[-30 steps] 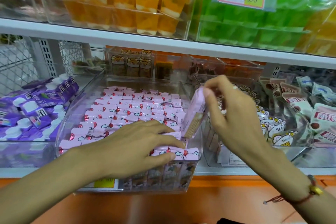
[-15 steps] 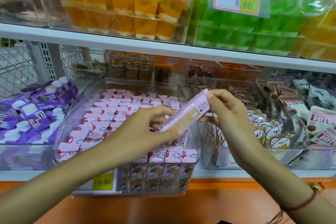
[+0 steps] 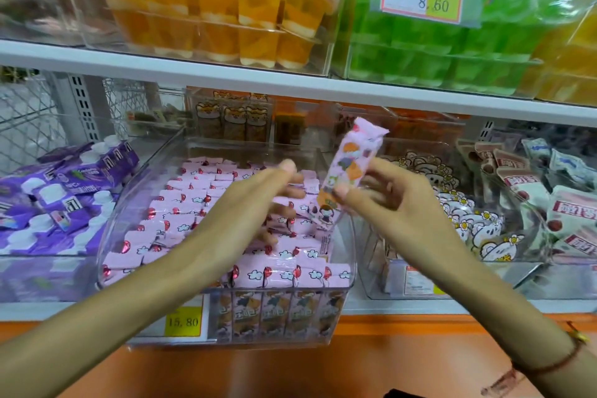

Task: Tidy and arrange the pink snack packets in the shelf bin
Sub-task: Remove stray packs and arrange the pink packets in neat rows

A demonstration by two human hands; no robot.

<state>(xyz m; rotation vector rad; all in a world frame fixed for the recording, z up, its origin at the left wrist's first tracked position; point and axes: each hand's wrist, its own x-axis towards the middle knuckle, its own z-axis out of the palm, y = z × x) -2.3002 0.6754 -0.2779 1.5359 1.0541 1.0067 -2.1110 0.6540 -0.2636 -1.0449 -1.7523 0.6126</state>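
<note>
One long pink foil snack packet is pinched near its lower half in the grip of the right hand, thumb across the printed front and fingers behind, and is held tilted, nearly upright, above the right side of the clear plastic shelf bin; it is probably lifted clear so that its face and direction can be checked before it is slotted in. The left hand is spread above the packets, fingers straight and blurred, nothing held; whether the fingertips touch the packets cannot be told. It appears to be placed there so that the rows can be smoothed or a gap kept ready. The remaining pink packets lie in the bin in overlapping rows, with a front row standing on end against the bin's front wall so that the printed faces show through. Beside the bin, purple pouches are kept on the left and white cartoon packets on the right, each sort in its own container
</note>
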